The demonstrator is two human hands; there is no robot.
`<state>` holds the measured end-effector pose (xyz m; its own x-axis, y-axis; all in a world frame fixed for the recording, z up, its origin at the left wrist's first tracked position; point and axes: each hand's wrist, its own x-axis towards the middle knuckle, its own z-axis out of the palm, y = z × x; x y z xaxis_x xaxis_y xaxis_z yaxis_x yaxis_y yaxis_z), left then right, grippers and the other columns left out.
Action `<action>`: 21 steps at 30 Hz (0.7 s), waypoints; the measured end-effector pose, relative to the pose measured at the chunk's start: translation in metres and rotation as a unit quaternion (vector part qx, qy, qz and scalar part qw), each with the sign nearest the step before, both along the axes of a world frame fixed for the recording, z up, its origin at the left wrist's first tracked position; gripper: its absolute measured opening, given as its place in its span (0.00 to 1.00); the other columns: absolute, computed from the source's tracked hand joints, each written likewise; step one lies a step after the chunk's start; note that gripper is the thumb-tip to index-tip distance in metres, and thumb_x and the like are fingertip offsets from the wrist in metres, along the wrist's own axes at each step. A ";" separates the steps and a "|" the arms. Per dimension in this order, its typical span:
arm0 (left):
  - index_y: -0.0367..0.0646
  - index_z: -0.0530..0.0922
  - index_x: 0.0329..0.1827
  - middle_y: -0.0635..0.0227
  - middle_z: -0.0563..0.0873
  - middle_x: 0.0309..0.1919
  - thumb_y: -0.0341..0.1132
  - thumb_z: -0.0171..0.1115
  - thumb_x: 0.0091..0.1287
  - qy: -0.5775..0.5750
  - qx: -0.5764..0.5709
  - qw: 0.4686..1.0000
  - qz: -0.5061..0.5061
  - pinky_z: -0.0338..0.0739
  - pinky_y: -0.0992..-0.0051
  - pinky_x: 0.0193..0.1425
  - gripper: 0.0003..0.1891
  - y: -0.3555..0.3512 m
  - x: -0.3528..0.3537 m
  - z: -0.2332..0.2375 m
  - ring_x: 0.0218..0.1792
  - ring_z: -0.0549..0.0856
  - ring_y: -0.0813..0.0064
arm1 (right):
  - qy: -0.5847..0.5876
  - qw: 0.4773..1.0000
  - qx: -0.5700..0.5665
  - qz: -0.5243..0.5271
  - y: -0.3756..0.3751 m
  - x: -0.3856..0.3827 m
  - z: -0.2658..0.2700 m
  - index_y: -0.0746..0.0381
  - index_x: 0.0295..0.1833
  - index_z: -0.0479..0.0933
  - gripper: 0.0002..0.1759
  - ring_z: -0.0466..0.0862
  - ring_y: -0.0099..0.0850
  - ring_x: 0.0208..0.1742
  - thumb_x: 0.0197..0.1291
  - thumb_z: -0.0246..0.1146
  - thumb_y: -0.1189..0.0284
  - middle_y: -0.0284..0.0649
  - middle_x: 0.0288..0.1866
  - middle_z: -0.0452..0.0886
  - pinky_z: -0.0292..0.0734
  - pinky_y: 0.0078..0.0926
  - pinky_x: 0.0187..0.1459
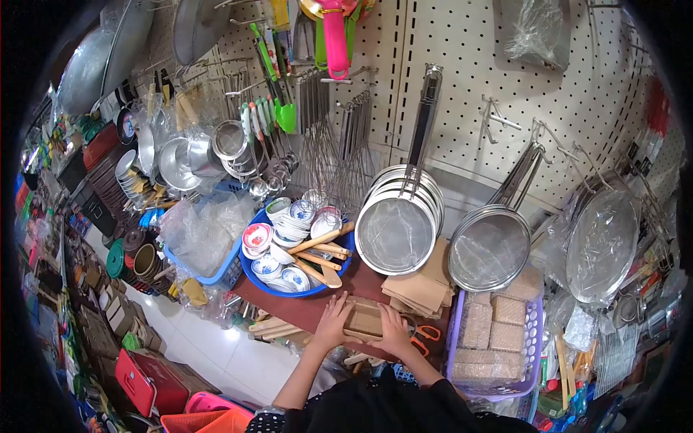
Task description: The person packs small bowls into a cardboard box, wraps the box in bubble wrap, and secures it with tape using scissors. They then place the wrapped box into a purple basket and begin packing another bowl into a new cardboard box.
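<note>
A small brown cardboard box [365, 322] lies open-topped on the dark red shelf [289, 304] in front of me. My left hand [333, 323] grips its left side, fingers along the edge and thumb at the near side. My right hand [394, 333] holds the right side in the same way, so the two thumbs almost meet. Just right of my right hand is a pair of orange-handled scissors [427, 335]. Behind that hand lies a stack of flat cardboard pieces [420, 290].
A blue basin [294, 291] of small bowls and wooden-handled utensils stands behind my left hand. To the right, a purple basket [533, 346] holds bubble-wrapped boxes [497, 364]. Large strainers [395, 234] hang from the pegboard [462, 43]. A blue basket [225, 273] holds plastic-wrapped goods.
</note>
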<state>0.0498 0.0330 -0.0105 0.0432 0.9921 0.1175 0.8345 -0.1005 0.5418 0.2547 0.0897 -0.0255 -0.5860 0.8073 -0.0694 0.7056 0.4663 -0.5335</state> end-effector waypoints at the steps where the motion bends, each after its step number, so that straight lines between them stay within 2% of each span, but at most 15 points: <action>1: 0.44 0.64 0.73 0.53 0.57 0.77 0.48 0.82 0.43 -0.016 0.003 1.000 0.007 0.55 0.43 0.76 0.52 0.000 0.002 0.008 0.76 0.56 0.41 | 0.001 1.000 -0.001 0.001 0.000 0.000 0.001 0.57 0.78 0.49 0.65 0.54 0.45 0.78 0.37 0.80 0.55 0.43 0.76 0.55 0.55 0.60 0.69; 4: 0.42 0.66 0.71 0.52 0.60 0.76 0.46 0.77 0.53 -0.070 0.024 0.996 0.048 0.56 0.46 0.75 0.43 -0.007 0.005 0.023 0.76 0.57 0.42 | -0.025 1.000 0.016 0.008 -0.003 0.000 0.005 0.58 0.78 0.50 0.67 0.51 0.46 0.80 0.34 0.81 0.53 0.43 0.78 0.53 0.55 0.55 0.70; 8: 0.40 0.70 0.66 0.49 0.67 0.71 0.37 0.69 0.63 -0.197 0.086 0.972 0.091 0.63 0.55 0.73 0.29 -0.029 -0.004 0.039 0.73 0.64 0.44 | -0.022 1.000 0.012 0.005 -0.011 0.000 0.035 0.55 0.78 0.52 0.65 0.49 0.47 0.81 0.34 0.81 0.54 0.44 0.79 0.51 0.53 0.61 0.70; 9: 0.37 0.73 0.59 0.50 0.74 0.64 0.32 0.65 0.65 -0.202 0.131 0.965 0.103 0.69 0.61 0.69 0.20 -0.035 -0.005 0.051 0.66 0.73 0.48 | -0.004 1.000 0.002 0.003 -0.012 0.001 0.043 0.54 0.77 0.54 0.62 0.49 0.47 0.81 0.36 0.81 0.56 0.44 0.79 0.52 0.52 0.63 0.70; 12: 0.37 0.75 0.55 0.51 0.78 0.59 0.30 0.63 0.66 -0.220 0.138 0.958 0.125 0.72 0.63 0.64 0.16 -0.052 -0.026 0.056 0.59 0.78 0.53 | 0.003 1.000 0.014 -0.001 -0.012 -0.001 0.049 0.54 0.77 0.55 0.60 0.48 0.47 0.81 0.38 0.80 0.57 0.43 0.79 0.52 0.51 0.65 0.70; 13: 0.37 0.76 0.54 0.55 0.82 0.53 0.28 0.61 0.68 -0.241 0.140 0.948 0.154 0.76 0.68 0.57 0.13 -0.057 -0.029 0.061 0.52 0.82 0.61 | 0.039 0.999 0.026 -0.004 -0.011 -0.004 0.051 0.55 0.74 0.59 0.53 0.51 0.48 0.79 0.42 0.78 0.59 0.44 0.77 0.55 0.53 0.61 0.69; 16: 0.37 0.76 0.55 0.59 0.84 0.49 0.27 0.60 0.69 -0.338 0.097 0.919 0.176 0.77 0.73 0.53 0.12 -0.066 -0.052 0.057 0.48 0.84 0.69 | 0.148 0.987 0.066 -0.015 -0.008 -0.019 0.064 0.59 0.65 0.72 0.32 0.61 0.49 0.74 0.54 0.71 0.64 0.46 0.72 0.64 0.60 0.51 0.69; 17: 0.36 0.76 0.55 0.63 0.86 0.45 0.27 0.58 0.71 -0.342 0.104 0.916 0.182 0.77 0.75 0.51 0.11 -0.065 -0.060 0.056 0.45 0.84 0.75 | 0.196 0.973 0.112 -0.046 -0.010 -0.030 0.073 0.61 0.54 0.78 0.18 0.76 0.46 0.61 0.59 0.67 0.68 0.46 0.59 0.77 0.72 0.40 0.61; 20: 0.36 0.77 0.54 0.64 0.86 0.44 0.28 0.57 0.71 -0.349 0.095 0.914 0.182 0.77 0.76 0.48 0.10 -0.058 -0.088 0.075 0.44 0.84 0.76 | 0.255 0.964 -0.009 -0.071 -0.010 -0.060 0.089 0.62 0.50 0.79 0.13 0.83 0.42 0.48 0.61 0.66 0.70 0.45 0.47 0.83 0.78 0.34 0.52; 21: 0.36 0.77 0.53 0.64 0.86 0.43 0.28 0.57 0.72 -0.350 0.103 0.914 0.179 0.77 0.76 0.47 0.10 -0.054 -0.100 0.076 0.43 0.84 0.76 | 0.280 0.958 0.033 -0.060 -0.013 -0.076 0.101 0.63 0.49 0.80 0.11 0.86 0.39 0.41 0.63 0.64 0.71 0.43 0.39 0.85 0.80 0.31 0.45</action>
<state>-0.0503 -0.0208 0.0653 -0.4361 0.8822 0.1774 0.2895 -0.0491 0.9559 0.1789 0.0768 0.0757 -0.4191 0.8635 0.2807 0.3691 0.4445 -0.8162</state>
